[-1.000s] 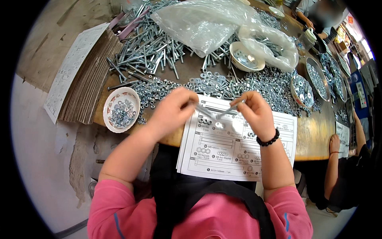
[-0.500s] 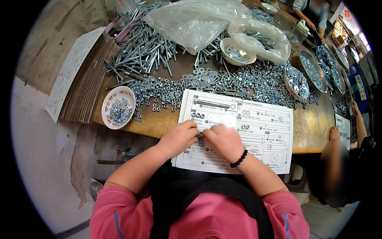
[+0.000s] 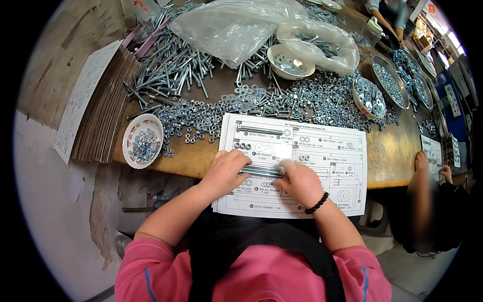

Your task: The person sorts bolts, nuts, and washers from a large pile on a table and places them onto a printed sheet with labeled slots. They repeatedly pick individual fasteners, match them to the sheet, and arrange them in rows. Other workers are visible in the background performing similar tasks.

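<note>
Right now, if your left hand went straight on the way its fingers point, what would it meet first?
The left hand would likely meet the long silver metal bolts first, perhaps touching their left ends; contact is hard to tell. The right hand lies beyond.

Bolts [image 3: 261,171] over sheet [image 3: 322,156], nuts [image 3: 193,115] behind

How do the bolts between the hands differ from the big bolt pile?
The bolts between the left hand and right hand are few; the bolt pile holds many.
The bolts lie side by side; those in the bolt pile cross in many directions.
The bolts are over the paper sheet; the bolt pile is on the table.
Both look silver, long and thin.
</note>
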A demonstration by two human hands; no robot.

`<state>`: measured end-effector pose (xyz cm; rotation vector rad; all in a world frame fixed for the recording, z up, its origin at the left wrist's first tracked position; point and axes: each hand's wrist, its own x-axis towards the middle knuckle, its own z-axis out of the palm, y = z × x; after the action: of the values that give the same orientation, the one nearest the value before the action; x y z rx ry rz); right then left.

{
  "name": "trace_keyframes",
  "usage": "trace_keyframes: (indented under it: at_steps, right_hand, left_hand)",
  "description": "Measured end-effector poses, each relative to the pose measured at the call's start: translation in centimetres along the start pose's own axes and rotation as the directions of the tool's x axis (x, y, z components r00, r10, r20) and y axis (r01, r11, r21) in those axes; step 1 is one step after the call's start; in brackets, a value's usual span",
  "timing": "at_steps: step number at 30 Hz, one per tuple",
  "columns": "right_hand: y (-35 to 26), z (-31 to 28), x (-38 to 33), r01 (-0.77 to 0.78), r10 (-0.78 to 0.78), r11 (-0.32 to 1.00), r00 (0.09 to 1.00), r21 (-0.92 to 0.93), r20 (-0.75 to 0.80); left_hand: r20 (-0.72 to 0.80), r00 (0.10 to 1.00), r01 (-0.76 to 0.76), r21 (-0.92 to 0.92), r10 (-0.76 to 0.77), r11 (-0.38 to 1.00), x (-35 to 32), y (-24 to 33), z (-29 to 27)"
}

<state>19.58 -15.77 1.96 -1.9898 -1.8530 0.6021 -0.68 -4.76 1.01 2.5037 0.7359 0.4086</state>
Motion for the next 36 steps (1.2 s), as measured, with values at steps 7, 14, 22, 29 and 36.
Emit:
trace_keyframes:
  at_steps: [7,14,22,29,36]
  right_hand:
    - [0.3,0.8,1.0,0.087,-0.088,0.991,0.996,-0.101,-0.007]
    - [0.3,-0.9,0.5,0.096,-0.098,0.995,0.993,-0.022,-0.064]
    - [-0.2,-3.3,0.7,0.148,-0.144,0.979,0.989,0.14,-0.033]
    - [-0.6,-3.3,1.3,0.185,-0.182,0.969,0.983,0.162,-0.034]
    - [-0.1,-3.7,1.9,0.193,-0.189,0.969,0.981,0.157,-0.04]
  left_hand:
    - [0.03,0.999,0.026,0.012,-0.026,1.0,0.2,-0.4,-0.2]
    - [-0.058,0.998,0.008,0.1,-0.002,0.995,0.9,-0.9,-2.1]
    - [-0.259,0.964,0.157,0.378,-0.059,0.912,6.9,-12.3,-9.7]
    - [0.018,1.0,-0.001,0.656,-0.015,0.754,12.3,-17.9,-11.1]
    - [0.158,0.983,-0.179,0.748,0.09,0.639,13.7,-19.9,-11.0]
